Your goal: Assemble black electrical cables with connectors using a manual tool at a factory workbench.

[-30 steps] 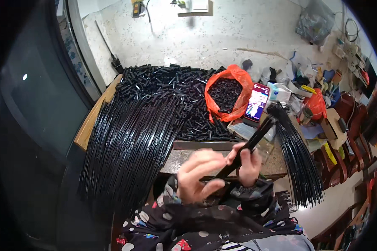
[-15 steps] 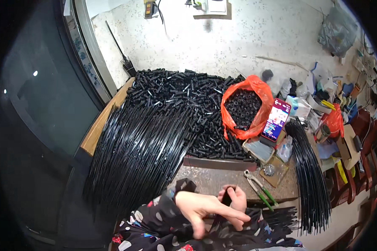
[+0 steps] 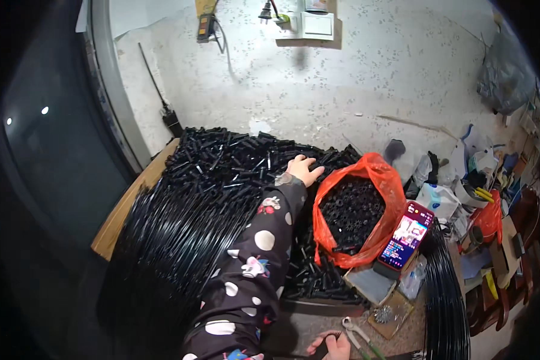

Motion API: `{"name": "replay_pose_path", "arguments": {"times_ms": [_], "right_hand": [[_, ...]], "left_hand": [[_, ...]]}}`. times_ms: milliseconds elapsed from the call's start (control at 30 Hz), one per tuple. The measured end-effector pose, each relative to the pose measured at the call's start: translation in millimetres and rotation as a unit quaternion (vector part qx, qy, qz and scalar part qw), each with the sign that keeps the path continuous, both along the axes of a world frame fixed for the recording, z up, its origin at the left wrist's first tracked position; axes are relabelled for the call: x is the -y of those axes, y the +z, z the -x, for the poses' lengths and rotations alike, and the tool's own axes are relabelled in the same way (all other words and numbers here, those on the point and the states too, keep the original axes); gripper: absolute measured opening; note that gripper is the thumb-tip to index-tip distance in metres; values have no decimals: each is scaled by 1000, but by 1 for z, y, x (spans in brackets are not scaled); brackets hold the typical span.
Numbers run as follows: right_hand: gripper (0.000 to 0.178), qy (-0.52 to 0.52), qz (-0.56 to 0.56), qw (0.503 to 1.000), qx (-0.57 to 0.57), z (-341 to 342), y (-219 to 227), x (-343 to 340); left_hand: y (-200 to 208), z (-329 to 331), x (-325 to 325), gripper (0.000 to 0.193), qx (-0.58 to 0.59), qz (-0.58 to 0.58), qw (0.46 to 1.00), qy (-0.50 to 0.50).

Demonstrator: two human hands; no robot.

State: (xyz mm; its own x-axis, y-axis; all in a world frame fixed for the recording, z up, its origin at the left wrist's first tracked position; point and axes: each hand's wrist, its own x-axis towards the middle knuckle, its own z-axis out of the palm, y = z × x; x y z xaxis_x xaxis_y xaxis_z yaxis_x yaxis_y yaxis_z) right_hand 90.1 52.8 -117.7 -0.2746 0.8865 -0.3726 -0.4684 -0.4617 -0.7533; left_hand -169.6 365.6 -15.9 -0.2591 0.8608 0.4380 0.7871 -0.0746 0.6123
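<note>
Your left hand (image 3: 304, 169), arm stretched fwd in a spotted sleeve, lay palm-down w/ fingers spread, gripping nothing, on the heap of short black tubes (image 3: 234, 162) at the back of the counter (image 3: 123, 210). Your right hand (image 3: 333, 347), at the frame's bottom edge beside pliers (image 3: 357, 336), curled round a thin black rod (image 3: 321, 350). An orange bag (image 3: 357, 210) sat just right of the heap.

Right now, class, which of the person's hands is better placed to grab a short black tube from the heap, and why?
Left. The left hand already rests on the heap of short black tubes, while the right hand sits low beside the pliers, away from it.
</note>
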Motion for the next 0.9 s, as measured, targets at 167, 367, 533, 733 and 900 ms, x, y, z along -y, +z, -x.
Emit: {"name": "replay_pose_path", "arguments": {"times_ms": [167,367,533,733,900], "right_hand": [[8,26,-6,999,-18,10,9,-23],[10,105,-4,992,-70,8,10,-40],[10,109,17,990,-88,6,16,-30],[12,92,-26,994,-46,-6,53,-33],[12,66,-84,994,-23,-14,60,9]], "left_hand": [[-32,-7,-79,55,-115,172,978,25],[2,18,-82,52,-221,333,915,-53],[13,44,-39,23,15,331,917,-224],[19,34,45,14,102,246,916,-300],[19,9,99,29,121,142,945,-267]]}}
